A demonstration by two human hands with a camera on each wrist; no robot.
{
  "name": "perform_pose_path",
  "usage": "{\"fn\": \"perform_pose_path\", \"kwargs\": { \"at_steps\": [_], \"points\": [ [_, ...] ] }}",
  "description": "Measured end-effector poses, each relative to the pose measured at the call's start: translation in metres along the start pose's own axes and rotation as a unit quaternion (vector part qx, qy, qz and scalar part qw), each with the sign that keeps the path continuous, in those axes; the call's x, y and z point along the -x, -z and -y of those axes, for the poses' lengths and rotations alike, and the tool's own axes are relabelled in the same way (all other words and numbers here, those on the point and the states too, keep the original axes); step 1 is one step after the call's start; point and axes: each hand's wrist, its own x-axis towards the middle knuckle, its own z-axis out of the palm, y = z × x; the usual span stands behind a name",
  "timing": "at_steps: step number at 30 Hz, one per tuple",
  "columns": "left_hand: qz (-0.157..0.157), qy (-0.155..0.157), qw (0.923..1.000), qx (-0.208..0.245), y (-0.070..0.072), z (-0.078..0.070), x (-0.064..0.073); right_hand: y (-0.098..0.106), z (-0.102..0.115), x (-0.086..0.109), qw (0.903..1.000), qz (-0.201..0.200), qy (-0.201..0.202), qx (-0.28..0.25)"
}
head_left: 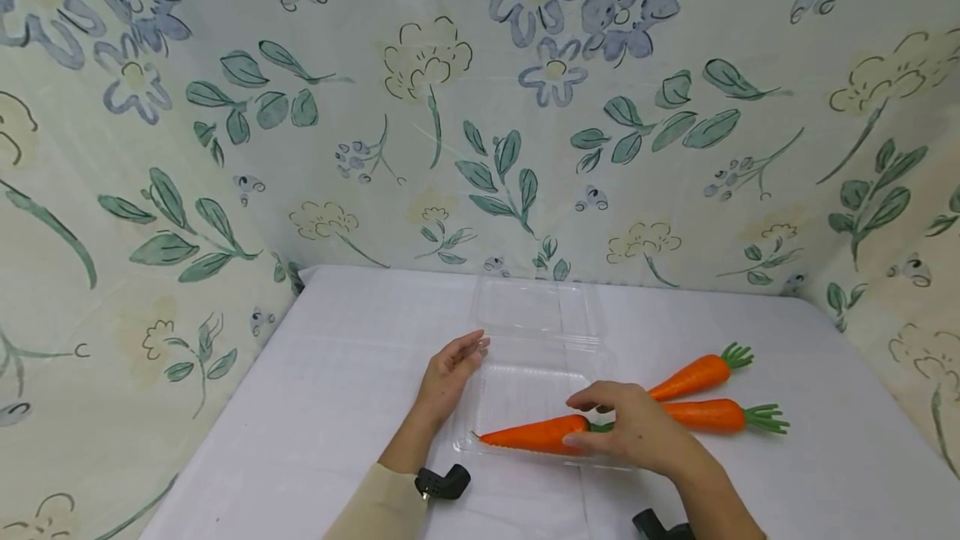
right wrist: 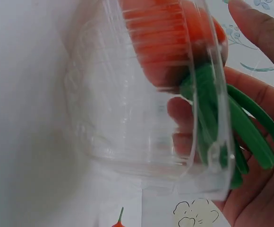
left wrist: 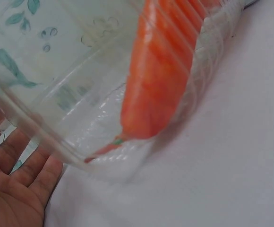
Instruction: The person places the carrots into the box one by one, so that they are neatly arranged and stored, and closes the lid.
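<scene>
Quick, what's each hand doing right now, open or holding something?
Left hand: open, beside the clear container, holding nothing.
Right hand: open, thumb and fingers apart at the leafy end of the carrot inside the container; any contact is unclear.

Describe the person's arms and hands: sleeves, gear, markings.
Left hand and right hand: no gloves. Left sleeve: cream, plain. Left wrist camera: black, bent shape. Right wrist camera: black, cut off by the frame edge. No cables or markings visible.

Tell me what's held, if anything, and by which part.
Cannot tell: right grip is at the leafy end of the carrot in the clamshell; left grip holds nothing.
</scene>
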Motion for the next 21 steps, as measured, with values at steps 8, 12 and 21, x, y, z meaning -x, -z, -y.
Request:
{"fn": "perform_pose_path", "kwargs": {
  "at_steps": [8, 12, 21],
  "points": [
    [-0.001, 0.0, 1.0, -0.003, 0.001, 0.002, -0.001, 0.016, -0.011, 0.011, 0.9969, -0.075, 0.019, -0.016],
    [-0.005, 0.001, 1.0, 0.002, 0.001, 0.003, -0.001, 0.028, -0.02, 0.018, 0.993, -0.117, 0.012, -0.011],
    [-0.01, -0.002, 0.9999, -0.001, -0.001, 0.003, -0.002, 0.054, -0.061, 0.037, 0.9845, -0.167, -0.045, 0.031]
  ]
}}
